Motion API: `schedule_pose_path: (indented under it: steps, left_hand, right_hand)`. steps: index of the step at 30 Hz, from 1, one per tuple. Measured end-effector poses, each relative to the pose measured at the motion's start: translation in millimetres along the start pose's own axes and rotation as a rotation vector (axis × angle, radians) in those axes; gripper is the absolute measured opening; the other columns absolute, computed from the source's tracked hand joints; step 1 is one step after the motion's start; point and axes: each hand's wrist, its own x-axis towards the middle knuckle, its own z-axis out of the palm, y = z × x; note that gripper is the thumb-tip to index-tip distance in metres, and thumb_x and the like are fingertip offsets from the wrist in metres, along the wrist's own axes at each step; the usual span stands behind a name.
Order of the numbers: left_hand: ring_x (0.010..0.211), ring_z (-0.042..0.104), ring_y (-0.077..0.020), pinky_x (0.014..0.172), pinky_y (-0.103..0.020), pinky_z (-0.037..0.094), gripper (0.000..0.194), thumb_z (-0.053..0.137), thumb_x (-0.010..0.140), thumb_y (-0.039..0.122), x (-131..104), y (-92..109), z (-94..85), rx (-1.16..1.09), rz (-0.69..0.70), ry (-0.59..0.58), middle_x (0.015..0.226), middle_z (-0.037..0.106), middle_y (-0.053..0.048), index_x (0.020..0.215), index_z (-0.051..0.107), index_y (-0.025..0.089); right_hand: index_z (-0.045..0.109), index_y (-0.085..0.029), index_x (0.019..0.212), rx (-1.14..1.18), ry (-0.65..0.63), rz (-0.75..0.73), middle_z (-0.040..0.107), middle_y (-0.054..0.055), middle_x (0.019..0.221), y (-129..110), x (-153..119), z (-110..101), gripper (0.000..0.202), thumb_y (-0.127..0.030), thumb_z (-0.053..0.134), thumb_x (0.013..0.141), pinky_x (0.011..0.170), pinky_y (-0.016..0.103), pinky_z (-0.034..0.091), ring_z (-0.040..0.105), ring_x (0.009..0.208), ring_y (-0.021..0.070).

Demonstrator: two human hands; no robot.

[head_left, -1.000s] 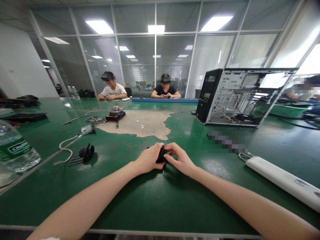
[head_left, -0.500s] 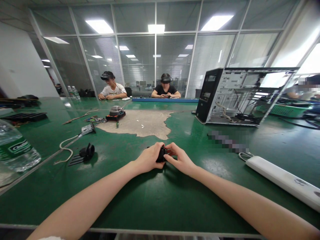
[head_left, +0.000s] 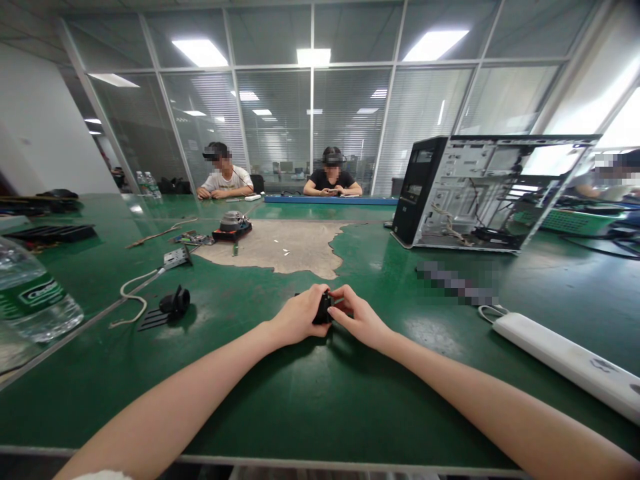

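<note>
Both hands meet near the middle of the green table. My left hand is wrapped round a small black part, whose kind I cannot make out because the fingers cover much of it. From the other side, my right hand pinches at the part's right edge with thumb and fingertips. To the left, on the tabletop, lies a black plastic piece with a round end and long prongs. Farther off, a small metal bracket sits beside a pale cable.
A water bottle stands at the left edge. On the right are an open computer case and a white power strip. A black-and-red cooler-like unit sits on the bare patch. Two people sit across; another is at right.
</note>
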Motion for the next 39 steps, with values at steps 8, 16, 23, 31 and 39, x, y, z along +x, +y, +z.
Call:
schedule_pose_path:
  steps: [8,16,23,31,39]
  left_hand:
    - [0.086,0.054,-0.0224,0.073,-0.033,0.044,0.06,0.06,0.063,0.026,0.7,-0.4,1.4,0.002,-0.02,0.001,0.102,0.049,-0.006,0.113,0.03,0.02]
    - [0.086,0.054,-0.0224,0.072,-0.033,0.044,0.059,0.06,0.063,0.026,0.3,-0.5,1.3,0.016,-0.006,0.006,0.101,0.049,-0.006,0.113,0.03,0.02]
    - [0.088,0.054,-0.0225,0.073,-0.033,0.044,0.058,0.06,0.064,0.026,1.2,0.2,1.6,0.001,-0.009,0.007,0.102,0.049,-0.006,0.113,0.029,0.02]
    - [0.087,0.054,-0.0231,0.072,-0.033,0.044,0.059,0.06,0.063,0.027,1.0,0.1,1.4,0.023,-0.014,0.005,0.101,0.049,-0.006,0.113,0.03,0.019]
    - [0.087,0.054,-0.0224,0.072,-0.032,0.044,0.06,0.061,0.062,0.025,0.4,0.3,0.4,0.003,-0.008,0.006,0.102,0.049,-0.006,0.113,0.029,0.02]
  right_hand:
    - [0.049,-0.02,0.094,-0.072,0.083,-0.101,0.052,0.005,0.097,0.1,-0.4,0.5,0.017,-0.022,0.05,0.077,0.071,0.03,0.05,0.053,0.09,0.0166]
    - [0.045,-0.019,0.098,-0.003,0.0,0.011,0.055,0.003,0.09,2.7,1.1,0.7,0.02,-0.024,0.049,0.079,0.068,0.03,0.05,0.056,0.078,0.0138]
    - [0.051,-0.021,0.091,-0.117,0.083,-0.159,0.048,0.006,0.099,-2.7,-2.0,-1.3,0.013,-0.02,0.049,0.078,0.073,0.03,0.049,0.05,0.094,0.017]
    - [0.043,-0.02,0.102,-0.027,0.013,-0.002,0.054,0.005,0.094,3.1,0.4,1.1,0.023,-0.023,0.047,0.08,0.069,0.03,0.049,0.055,0.085,0.0153]
    - [0.049,-0.021,0.092,-0.114,0.072,-0.128,0.052,0.005,0.096,-2.4,-2.1,-0.9,0.014,-0.021,0.048,0.079,0.073,0.03,0.049,0.053,0.09,0.0165]
